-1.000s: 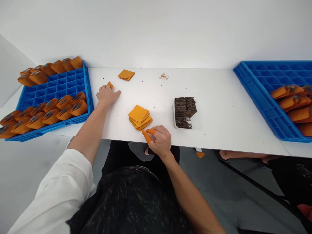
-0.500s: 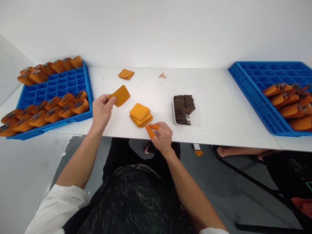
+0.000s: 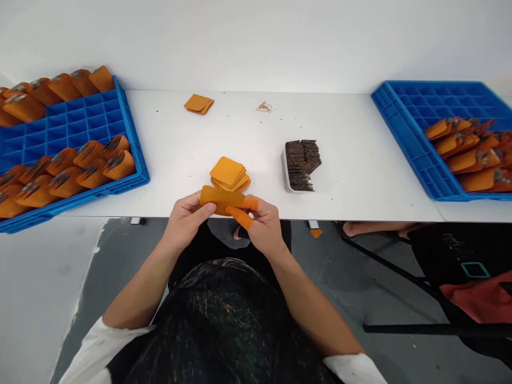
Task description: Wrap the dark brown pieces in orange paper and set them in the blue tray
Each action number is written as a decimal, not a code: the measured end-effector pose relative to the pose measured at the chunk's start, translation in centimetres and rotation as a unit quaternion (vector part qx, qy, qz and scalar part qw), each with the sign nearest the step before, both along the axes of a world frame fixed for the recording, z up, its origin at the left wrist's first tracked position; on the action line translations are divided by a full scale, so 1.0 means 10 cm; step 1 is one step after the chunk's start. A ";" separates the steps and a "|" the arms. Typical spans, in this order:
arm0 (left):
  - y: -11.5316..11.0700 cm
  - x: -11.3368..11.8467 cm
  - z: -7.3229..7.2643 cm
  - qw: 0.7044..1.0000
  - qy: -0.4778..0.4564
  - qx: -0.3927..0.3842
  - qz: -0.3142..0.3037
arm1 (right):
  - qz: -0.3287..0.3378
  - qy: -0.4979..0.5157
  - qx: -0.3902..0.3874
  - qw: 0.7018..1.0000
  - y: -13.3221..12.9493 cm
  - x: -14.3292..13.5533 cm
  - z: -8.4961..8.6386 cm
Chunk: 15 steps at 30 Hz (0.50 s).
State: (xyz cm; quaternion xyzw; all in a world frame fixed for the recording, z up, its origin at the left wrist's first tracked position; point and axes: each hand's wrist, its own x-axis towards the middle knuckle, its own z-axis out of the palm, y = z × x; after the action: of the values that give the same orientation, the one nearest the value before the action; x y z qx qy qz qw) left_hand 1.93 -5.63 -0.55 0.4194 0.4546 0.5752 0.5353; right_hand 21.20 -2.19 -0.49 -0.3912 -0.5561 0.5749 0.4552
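Left of the grip, white flat tabletop runs to a blue plastic gridded crate of rolled orange pieces. The bare left hand and the right hand in orange finger covers pinch one flexible orange rectangular sheet near the front edge. Just beyond, a stack of orange rounded squares stands in the way; rightward, a white tray of dark brown strips; farther right, another blue plastic crate.

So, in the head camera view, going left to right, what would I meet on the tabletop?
Left blue crate → small orange stack at the back → larger orange stack nearer the person → thin tan loops → dark brown pieces in a white container → right blue crate.
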 end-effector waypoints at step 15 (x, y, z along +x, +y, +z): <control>-0.05 -0.18 -0.16 0.984 0.168 0.056 0.009 | -0.023 -0.172 0.155 0.972 0.16 0.91 0.20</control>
State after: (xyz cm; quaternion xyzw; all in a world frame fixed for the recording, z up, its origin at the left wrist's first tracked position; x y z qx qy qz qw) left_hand 0.11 -6.14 -2.13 0.5352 0.5091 0.5259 0.4218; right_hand 30.32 -0.55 1.51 -0.4214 -0.6996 0.3951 0.4205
